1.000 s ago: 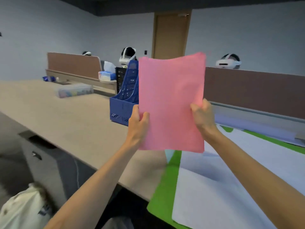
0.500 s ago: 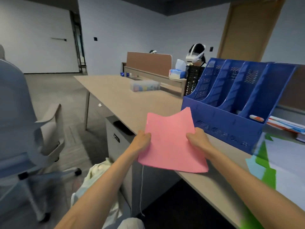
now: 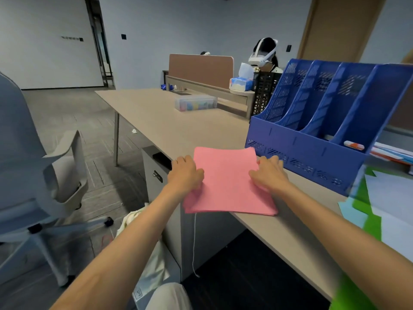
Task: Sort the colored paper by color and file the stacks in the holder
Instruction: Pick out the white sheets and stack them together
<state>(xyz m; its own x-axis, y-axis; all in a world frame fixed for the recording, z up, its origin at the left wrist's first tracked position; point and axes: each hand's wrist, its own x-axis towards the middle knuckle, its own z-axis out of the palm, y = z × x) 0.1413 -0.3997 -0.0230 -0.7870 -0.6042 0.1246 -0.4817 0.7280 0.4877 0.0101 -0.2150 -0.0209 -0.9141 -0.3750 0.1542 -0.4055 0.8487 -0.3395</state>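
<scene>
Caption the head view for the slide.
Left hand and right hand hold a pink paper stack at the desk edge, next to the blue file holder.

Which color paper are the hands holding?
The pink stack, held at its sides by the left hand and right hand. The green paper, white paper and blue paper lie untouched to its right.

An office: desk (image 3: 169,121), swivel chair (image 3: 33,175), file holder (image 3: 312,139).

Legible text: none | wall plate (image 3: 72,38), upper left: lettering too blurred | blue holder (image 3: 312,163), front band: embossed marks unreadable | bag (image 3: 154,267), bottom centre: small logo illegible
</scene>
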